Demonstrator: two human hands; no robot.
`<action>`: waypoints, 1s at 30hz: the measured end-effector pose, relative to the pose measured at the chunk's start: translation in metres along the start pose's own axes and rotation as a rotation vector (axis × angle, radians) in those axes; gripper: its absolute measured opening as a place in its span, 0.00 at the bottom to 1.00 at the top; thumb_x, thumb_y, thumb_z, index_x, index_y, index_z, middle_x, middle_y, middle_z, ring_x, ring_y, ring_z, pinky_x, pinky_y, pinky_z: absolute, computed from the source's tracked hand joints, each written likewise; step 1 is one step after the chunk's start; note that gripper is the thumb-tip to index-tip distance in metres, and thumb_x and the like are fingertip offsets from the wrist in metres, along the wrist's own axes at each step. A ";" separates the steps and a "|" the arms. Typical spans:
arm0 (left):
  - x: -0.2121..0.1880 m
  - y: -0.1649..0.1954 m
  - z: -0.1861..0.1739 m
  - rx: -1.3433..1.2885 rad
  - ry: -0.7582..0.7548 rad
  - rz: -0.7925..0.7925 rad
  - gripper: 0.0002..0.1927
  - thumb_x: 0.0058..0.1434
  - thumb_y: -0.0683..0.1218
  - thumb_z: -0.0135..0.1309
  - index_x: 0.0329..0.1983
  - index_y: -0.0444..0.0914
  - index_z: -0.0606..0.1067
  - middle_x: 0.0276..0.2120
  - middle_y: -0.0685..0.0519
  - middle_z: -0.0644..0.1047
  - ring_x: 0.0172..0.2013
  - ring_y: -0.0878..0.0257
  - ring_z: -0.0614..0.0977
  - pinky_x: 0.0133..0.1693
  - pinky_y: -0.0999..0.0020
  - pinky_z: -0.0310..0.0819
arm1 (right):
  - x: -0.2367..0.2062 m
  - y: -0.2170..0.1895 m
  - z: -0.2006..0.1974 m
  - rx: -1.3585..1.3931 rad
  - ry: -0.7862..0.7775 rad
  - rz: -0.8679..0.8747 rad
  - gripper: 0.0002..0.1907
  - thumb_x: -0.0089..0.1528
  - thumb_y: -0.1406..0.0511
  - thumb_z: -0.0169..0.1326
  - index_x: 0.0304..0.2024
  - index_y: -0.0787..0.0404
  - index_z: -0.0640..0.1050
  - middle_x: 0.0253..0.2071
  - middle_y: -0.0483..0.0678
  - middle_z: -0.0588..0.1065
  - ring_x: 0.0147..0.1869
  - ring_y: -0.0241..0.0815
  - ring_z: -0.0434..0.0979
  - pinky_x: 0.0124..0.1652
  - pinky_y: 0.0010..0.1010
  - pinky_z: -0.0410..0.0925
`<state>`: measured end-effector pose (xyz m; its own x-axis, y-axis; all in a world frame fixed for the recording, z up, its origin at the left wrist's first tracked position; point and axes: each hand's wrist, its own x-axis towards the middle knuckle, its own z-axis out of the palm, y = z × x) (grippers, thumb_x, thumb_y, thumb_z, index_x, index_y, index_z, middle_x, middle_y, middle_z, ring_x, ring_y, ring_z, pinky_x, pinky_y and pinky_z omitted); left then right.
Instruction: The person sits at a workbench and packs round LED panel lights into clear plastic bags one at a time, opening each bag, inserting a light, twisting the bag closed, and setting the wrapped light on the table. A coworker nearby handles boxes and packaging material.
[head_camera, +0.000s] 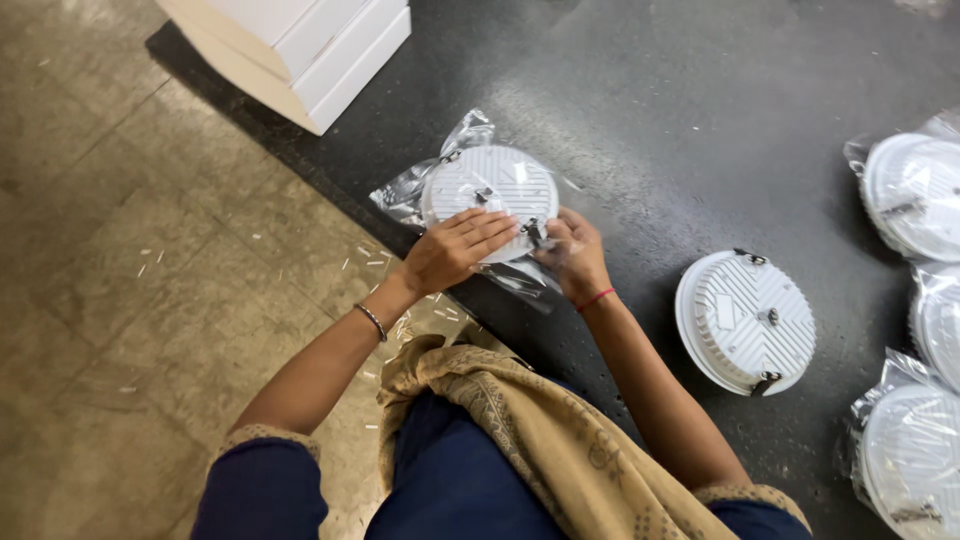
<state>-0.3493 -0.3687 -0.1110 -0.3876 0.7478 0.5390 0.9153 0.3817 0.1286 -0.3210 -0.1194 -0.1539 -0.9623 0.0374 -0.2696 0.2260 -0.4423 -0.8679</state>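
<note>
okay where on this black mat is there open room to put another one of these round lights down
The widest bare stretch of the black mat lies beyond the bagged light under both hands, between the white boxes and the bagged lights at the right edge. A narrower gap sits between the right hand and the unbagged light. The right edge is crowded.

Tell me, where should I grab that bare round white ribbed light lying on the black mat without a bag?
Probably by its wide flat rim, coming down from above. The bare round white ribbed light lies with its ribbed back up, apart from the bagged ones, and the rim sticks out all round. Put your fingers on two opposite rim edges, between the two dark metal spring clips, which might pinch.
</note>
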 end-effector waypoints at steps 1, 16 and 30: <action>0.004 0.003 -0.002 -0.075 0.045 0.001 0.30 0.58 0.36 0.61 0.65 0.36 0.74 0.64 0.50 0.76 0.66 0.57 0.74 0.69 0.59 0.65 | -0.006 -0.010 0.005 -0.007 -0.040 -0.008 0.23 0.69 0.63 0.56 0.62 0.70 0.74 0.47 0.52 0.80 0.45 0.42 0.80 0.41 0.30 0.75; 0.050 0.083 -0.014 -1.504 0.456 -1.078 0.20 0.60 0.44 0.64 0.54 0.32 0.79 0.40 0.46 0.85 0.37 0.63 0.85 0.41 0.69 0.84 | -0.116 -0.150 -0.053 -0.578 -0.116 -0.087 0.19 0.68 0.59 0.53 0.55 0.64 0.80 0.49 0.49 0.80 0.53 0.38 0.79 0.54 0.32 0.73; 0.081 0.122 -0.046 -1.062 0.239 -0.877 0.06 0.62 0.44 0.65 0.40 0.37 0.85 0.32 0.55 0.81 0.30 0.72 0.77 0.30 0.75 0.72 | -0.116 -0.158 -0.028 -0.715 -0.452 0.070 0.23 0.60 0.59 0.63 0.54 0.63 0.81 0.43 0.48 0.84 0.45 0.37 0.82 0.46 0.28 0.74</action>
<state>-0.2639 -0.2865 -0.0130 -0.9408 0.3317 0.0692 0.0739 0.0017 0.9973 -0.2407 -0.0287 0.0030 -0.8764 -0.3977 -0.2718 0.1823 0.2485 -0.9513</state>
